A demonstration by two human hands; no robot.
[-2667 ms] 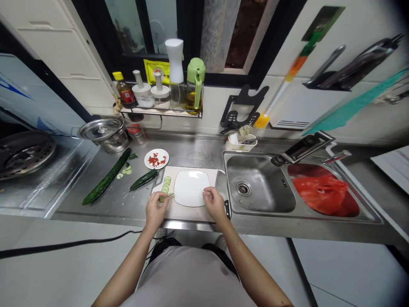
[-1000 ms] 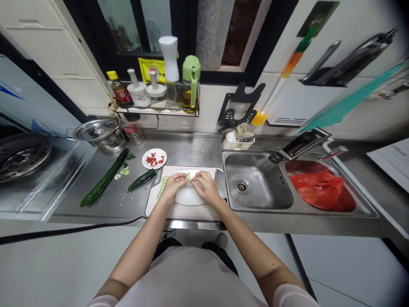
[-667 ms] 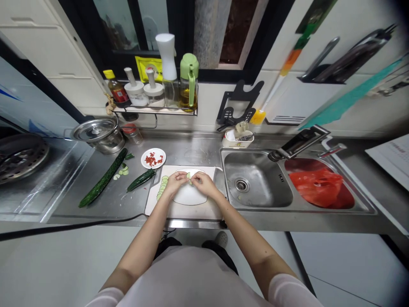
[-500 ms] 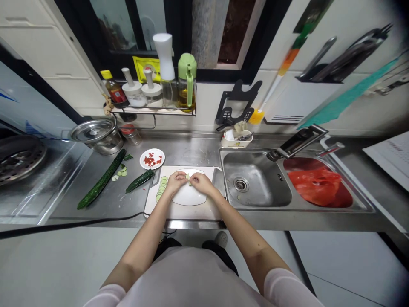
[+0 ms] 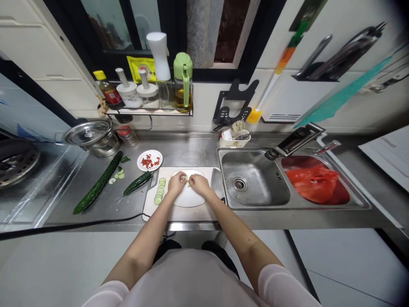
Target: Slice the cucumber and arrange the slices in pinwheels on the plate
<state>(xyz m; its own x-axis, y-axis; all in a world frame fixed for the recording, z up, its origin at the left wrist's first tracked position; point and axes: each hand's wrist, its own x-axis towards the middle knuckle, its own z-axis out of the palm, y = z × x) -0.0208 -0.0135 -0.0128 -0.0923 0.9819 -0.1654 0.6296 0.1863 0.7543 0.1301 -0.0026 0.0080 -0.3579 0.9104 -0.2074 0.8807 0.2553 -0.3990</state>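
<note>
Both hands meet over a white plate point(image 5: 189, 198) that lies on the cutting board point(image 5: 159, 213). My left hand point(image 5: 177, 184) is closed, its fingertips pinching a pale green cucumber slice point(image 5: 187, 177). Close beside it my right hand point(image 5: 200, 185) is closed too, with its fingertips on cucumber at the same spot; how the pieces divide between the hands is partly hidden. A row of overlapping cucumber slices point(image 5: 160, 192) lies on the board's left side. Left of the board rests a cut cucumber point(image 5: 138, 183), with a longer whole cucumber point(image 5: 99, 182) farther left.
Behind the board stands a small white dish point(image 5: 150, 160) with chopped red pieces. Cucumber offcuts point(image 5: 119, 174) lie between the cucumbers. A lidded steel pot point(image 5: 96, 138) is at back left. The sink point(image 5: 255, 179) and a red plastic bag point(image 5: 313, 183) are to the right.
The camera view has shifted slightly. My hands stay over the plate, fingertips still together at the cucumber, with the fingers slightly repositioned.
</note>
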